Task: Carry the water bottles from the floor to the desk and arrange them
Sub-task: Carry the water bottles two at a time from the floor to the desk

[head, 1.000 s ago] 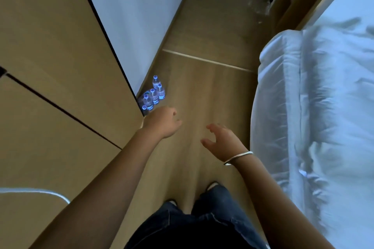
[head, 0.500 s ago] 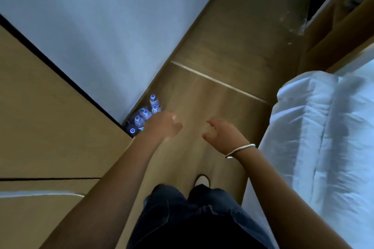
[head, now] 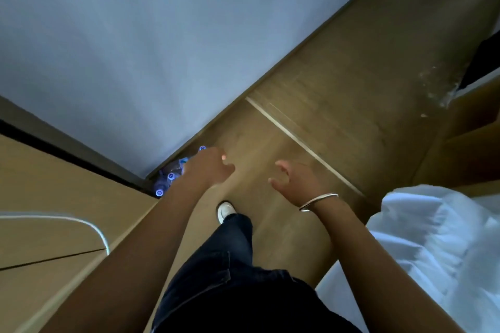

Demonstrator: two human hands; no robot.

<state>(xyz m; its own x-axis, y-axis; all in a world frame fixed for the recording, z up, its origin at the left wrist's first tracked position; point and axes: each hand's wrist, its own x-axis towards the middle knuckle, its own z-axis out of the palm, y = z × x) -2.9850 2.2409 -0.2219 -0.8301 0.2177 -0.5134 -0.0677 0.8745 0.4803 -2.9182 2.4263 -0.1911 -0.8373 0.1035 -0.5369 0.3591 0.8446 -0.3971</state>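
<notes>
At floor corner, we find water bottles (head: 173, 177), probably full and heavy; take each mid-body. Left hand (head: 209, 170) and right hand (head: 293, 180) hang open-fingered, empty.

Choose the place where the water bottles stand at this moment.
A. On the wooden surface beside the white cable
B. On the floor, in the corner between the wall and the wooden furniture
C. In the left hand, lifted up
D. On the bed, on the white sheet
B: the water bottles stand grouped on the floor, tucked into the corner where the wall meets the wooden furniture; the left hand is above them, empty.
</notes>
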